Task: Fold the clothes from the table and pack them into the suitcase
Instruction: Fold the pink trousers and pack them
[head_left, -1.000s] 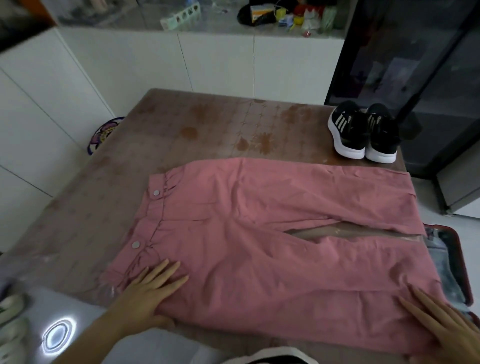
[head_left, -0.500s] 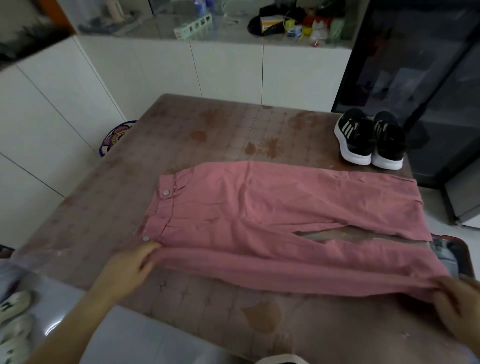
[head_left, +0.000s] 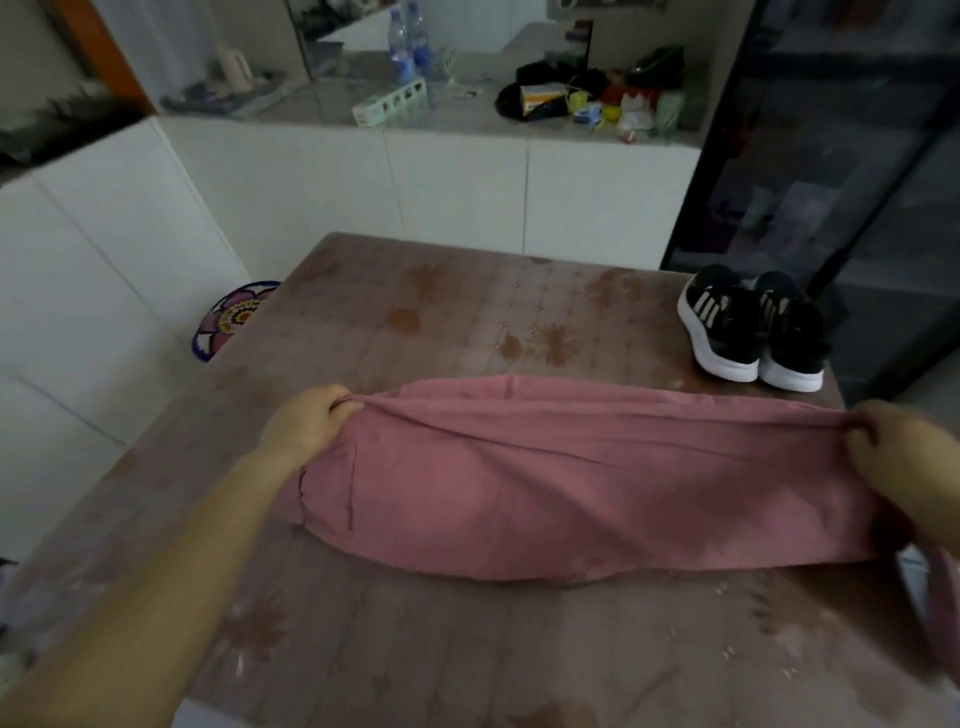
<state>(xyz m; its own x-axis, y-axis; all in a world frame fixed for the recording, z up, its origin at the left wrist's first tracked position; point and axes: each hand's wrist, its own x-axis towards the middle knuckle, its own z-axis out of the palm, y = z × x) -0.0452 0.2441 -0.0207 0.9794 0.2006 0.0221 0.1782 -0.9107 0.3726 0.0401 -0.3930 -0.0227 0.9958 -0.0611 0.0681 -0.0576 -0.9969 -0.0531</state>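
Observation:
Pink trousers (head_left: 571, 483) lie across the brown patterned table (head_left: 415, 649), folded lengthwise with the near leg brought over the far one. My left hand (head_left: 309, 423) grips the waistband end at the fold's far edge. My right hand (head_left: 904, 457) grips the cuff end at the table's right side. The cloth is stretched between both hands. A dark red suitcase edge (head_left: 943, 608) shows blurred at the lower right, mostly out of frame.
A pair of black sneakers with white soles (head_left: 753, 332) stands at the table's far right corner. White cabinets (head_left: 457, 197) with a cluttered counter run behind. A dark glass door (head_left: 857, 156) is on the right, a flowered mat (head_left: 234, 317) on the floor left.
Both hands took hold of the trousers' near edge, lifted it and carried it away from me over the far leg. The camera tilted up.

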